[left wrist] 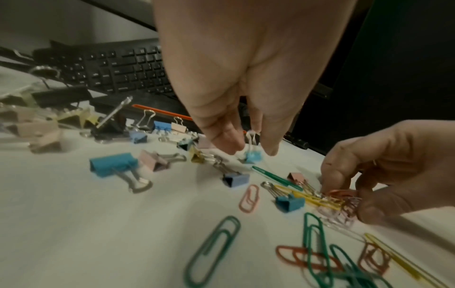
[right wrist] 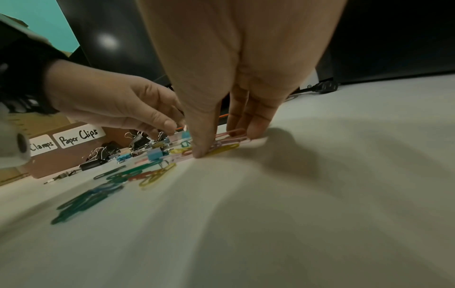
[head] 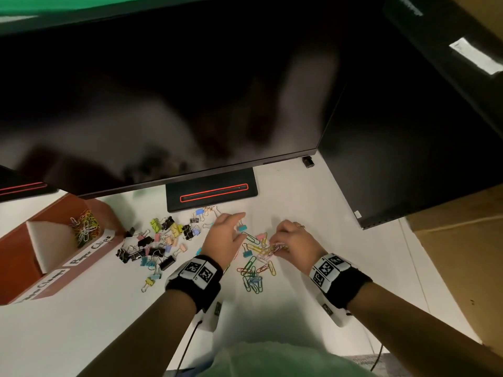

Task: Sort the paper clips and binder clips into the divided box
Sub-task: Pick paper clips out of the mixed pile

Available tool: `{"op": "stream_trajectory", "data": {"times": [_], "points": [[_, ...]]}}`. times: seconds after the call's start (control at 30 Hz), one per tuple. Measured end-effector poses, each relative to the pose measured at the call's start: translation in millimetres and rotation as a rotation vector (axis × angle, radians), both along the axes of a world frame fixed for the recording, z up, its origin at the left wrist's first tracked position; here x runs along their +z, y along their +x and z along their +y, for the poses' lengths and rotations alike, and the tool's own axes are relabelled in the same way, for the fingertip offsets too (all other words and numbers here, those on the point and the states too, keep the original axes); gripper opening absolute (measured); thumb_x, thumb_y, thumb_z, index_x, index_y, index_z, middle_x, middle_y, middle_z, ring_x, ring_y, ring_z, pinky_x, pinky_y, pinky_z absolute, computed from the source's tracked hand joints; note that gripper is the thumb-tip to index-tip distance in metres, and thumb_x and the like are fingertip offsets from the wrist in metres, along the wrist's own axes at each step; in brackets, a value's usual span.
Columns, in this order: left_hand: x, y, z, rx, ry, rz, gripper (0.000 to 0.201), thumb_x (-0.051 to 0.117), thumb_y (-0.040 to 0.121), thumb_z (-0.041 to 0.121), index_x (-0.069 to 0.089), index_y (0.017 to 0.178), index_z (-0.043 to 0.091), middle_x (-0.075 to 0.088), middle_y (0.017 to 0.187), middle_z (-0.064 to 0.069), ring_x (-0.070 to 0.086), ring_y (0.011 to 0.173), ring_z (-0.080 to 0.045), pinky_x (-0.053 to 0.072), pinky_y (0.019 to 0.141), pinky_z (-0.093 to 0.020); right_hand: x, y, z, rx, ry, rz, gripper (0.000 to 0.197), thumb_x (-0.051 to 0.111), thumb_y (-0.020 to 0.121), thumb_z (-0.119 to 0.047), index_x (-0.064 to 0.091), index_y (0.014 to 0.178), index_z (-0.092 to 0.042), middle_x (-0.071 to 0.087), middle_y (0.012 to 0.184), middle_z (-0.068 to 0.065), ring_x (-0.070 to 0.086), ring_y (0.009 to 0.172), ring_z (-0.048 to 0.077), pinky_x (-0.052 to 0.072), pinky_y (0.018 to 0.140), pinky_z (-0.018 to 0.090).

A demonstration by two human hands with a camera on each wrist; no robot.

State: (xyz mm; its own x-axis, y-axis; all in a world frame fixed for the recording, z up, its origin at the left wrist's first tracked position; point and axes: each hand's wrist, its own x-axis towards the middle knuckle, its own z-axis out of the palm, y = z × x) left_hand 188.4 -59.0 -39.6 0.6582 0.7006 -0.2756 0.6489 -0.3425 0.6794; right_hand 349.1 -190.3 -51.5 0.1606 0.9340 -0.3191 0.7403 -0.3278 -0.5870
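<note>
A brown divided box [head: 24, 278] stands at the left, labelled "Paper Clips" [right wrist: 78, 136] and "Clamps". Its far compartment holds coloured paper clips [head: 85, 228]; the near one looks bare. Several binder clips [head: 155, 246] lie in a heap beside the box. Loose paper clips [head: 255, 273] are scattered between my wrists. My left hand [left wrist: 249, 151] pinches a small light-blue binder clip [left wrist: 253, 156] on the table between thumb and forefinger. My right hand [head: 277, 244] pinches a bunch of pink and yellow paper clips [left wrist: 342, 204] against the table; its thumb [right wrist: 202, 150] presses down on them.
A large dark monitor hangs over the far side of the table on a black stand base [head: 212, 193]. A second dark panel [head: 408, 159] and a cardboard box [head: 462, 254] close off the right. A keyboard [left wrist: 118, 72] lies behind the binder clips.
</note>
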Motion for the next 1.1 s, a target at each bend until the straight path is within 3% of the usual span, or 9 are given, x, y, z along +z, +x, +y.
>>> {"op": "stream_trajectory", "data": {"times": [0.07,0.13,0.23,0.3,0.43,0.7,0.97,1.1], "points": [[1.5,-8.4,1.9,-0.043,0.05,0.009,0.051,0.064,0.083,0.013,0.049,0.13,0.024,0.043,0.123,0.005,0.049,0.101,-0.008,0.044,0.094,-0.018,-1.3,-0.5,1.4,0.008,0.009,0.0,0.022,0.069,0.08,-0.018,0.069,0.102,-0.014,0.057,0.107,0.005,0.05,0.103,0.022,0.042,0.088,0.027],[5.8,-16.8,-4.0,-0.11,0.083,0.007,0.044,0.065,0.084,0.018,0.052,0.125,0.025,0.042,0.117,0.011,0.046,0.099,-0.002,0.037,0.09,-0.008,-3.5,-0.4,1.3,0.019,0.006,0.003,0.019,0.068,0.081,-0.018,0.07,0.099,-0.015,0.061,0.103,0.003,0.053,0.101,0.023,0.045,0.087,0.029],[9.5,-24.2,-22.6,-0.268,0.116,0.004,0.038,0.064,0.084,0.027,0.055,0.12,0.023,0.048,0.111,0.01,0.048,0.096,-0.003,0.044,0.092,-0.021,-5.3,0.7,0.2,0.026,0.016,0.006,0.013,0.067,0.081,-0.017,0.07,0.094,-0.015,0.065,0.099,0.003,0.056,0.098,0.024,0.046,0.086,0.031],[3.4,-23.1,-32.8,-0.33,0.156,0.012,0.046,0.065,0.081,0.033,0.051,0.124,0.023,0.049,0.115,0.006,0.049,0.102,-0.01,0.045,0.094,-0.031,-4.7,1.2,1.1,0.037,0.017,-0.001,0.011,0.065,0.083,-0.015,0.069,0.093,-0.014,0.067,0.098,0.003,0.057,0.096,0.024,0.045,0.086,0.031],[-10.5,-6.1,-38.0,-0.263,0.184,0.159,0.062,0.066,0.075,0.044,0.043,0.129,0.024,0.044,0.123,0.004,0.045,0.11,-0.016,0.039,0.097,-0.036,-4.7,2.1,5.0,0.041,-0.03,0.002,0.013,0.065,0.082,-0.016,0.069,0.095,-0.014,0.068,0.097,0.005,0.058,0.096,0.024,0.044,0.088,0.033],[-16.0,9.5,-19.6,-0.252,0.233,0.211,0.024,0.061,0.085,0.021,0.059,0.108,0.014,0.058,0.103,-0.004,0.055,0.096,-0.023,0.044,0.084,-0.033,3.8,5.0,9.5,0.043,-0.118,-0.012,0.019,0.06,0.087,-0.021,0.068,0.103,-0.014,0.063,0.103,0.009,0.055,0.101,0.025,0.046,0.088,0.035],[-15.5,15.6,-12.0,-0.351,0.228,0.321,0.017,0.051,0.092,0.021,0.06,0.102,0.012,0.06,0.099,-0.006,0.055,0.094,-0.024,0.046,0.083,-0.037,9.8,7.8,10.7,0.059,-0.098,-0.023,0.017,0.055,0.089,-0.016,0.067,0.101,-0.013,0.065,0.104,0.006,0.057,0.1,0.022,0.046,0.087,0.031],[-6.7,10.7,-10.0,-0.26,0.136,0.227,0.015,0.05,0.092,0.019,0.061,0.096,0.011,0.06,0.092,-0.007,0.055,0.086,-0.022,0.046,0.075,-0.031,13.9,8.0,12.7,0.067,-0.116,-0.061,0.016,0.054,0.09,-0.019,0.066,0.099,-0.013,0.065,0.102,0.007,0.058,0.095,0.022,0.046,0.081,0.029]]}}
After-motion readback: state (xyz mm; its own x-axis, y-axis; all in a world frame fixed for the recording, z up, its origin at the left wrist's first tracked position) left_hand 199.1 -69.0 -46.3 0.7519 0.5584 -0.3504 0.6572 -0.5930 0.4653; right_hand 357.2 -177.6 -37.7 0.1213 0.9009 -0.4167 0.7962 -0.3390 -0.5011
